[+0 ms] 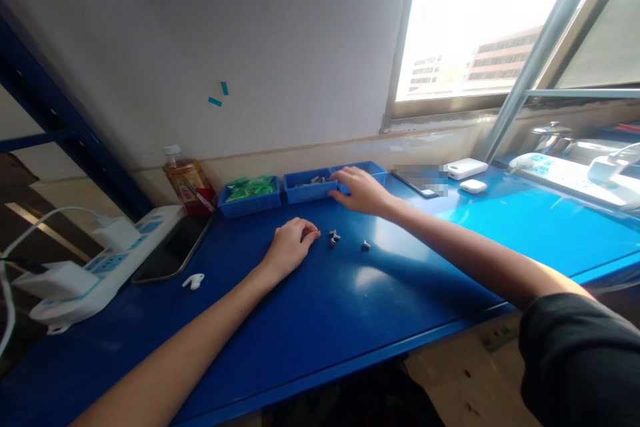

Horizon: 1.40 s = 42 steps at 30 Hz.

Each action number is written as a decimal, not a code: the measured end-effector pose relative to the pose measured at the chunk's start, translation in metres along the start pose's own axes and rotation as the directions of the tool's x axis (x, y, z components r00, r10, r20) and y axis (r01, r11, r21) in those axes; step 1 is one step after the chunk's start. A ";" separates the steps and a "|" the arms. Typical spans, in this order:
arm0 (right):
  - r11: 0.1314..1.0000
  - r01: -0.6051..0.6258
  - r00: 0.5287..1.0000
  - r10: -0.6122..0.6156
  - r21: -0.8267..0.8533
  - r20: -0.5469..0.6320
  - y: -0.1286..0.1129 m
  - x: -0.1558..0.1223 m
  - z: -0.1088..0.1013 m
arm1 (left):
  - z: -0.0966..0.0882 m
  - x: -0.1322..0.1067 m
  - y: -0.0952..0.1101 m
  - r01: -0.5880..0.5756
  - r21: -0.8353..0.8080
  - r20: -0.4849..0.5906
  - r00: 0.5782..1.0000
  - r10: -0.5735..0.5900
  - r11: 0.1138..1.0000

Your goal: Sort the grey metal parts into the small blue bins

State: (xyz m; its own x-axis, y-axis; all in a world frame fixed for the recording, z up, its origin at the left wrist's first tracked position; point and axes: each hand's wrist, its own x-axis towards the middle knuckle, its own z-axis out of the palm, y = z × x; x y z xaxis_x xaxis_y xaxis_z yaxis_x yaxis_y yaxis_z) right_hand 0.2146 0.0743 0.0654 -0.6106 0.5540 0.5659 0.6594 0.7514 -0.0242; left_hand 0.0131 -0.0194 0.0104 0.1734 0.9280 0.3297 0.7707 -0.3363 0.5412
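Note:
My left hand (291,245) rests on the blue table (310,320) with its fingers curled together; whether they hold anything is hidden. Just to its right lie a few small grey metal parts (334,237), and one more part (365,245) lies a little further right. My right hand (361,191) reaches to the far edge of the table, fingers on the rim of the middle blue bin (306,192), which holds small grey parts, next to the right blue bin (373,171). A left blue bin (249,200) holds green pieces.
A white power strip (95,265) with chargers lies at the left beside a dark phone (173,253) and a white earbud (193,280). A bottle (187,181) stands against the wall. A white earbud case (473,185), another white box (467,167) and a second power strip (565,173) lie at the right.

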 end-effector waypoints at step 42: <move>0.936 0.351 0.934 -0.351 -0.015 -0.069 -0.050 -0.051 0.013 | -0.002 -0.003 0.015 0.056 -0.651 0.063 0.998 -0.020 0.757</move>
State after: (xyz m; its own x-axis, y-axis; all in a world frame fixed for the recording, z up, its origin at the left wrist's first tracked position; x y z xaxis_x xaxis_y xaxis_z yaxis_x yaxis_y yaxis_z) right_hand 0.2068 0.0135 0.0269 -0.7716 0.2288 0.5936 0.4096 0.8926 0.1883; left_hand 0.0227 -0.0278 0.0191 0.1969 0.9427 0.2693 0.1945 -0.3067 0.9317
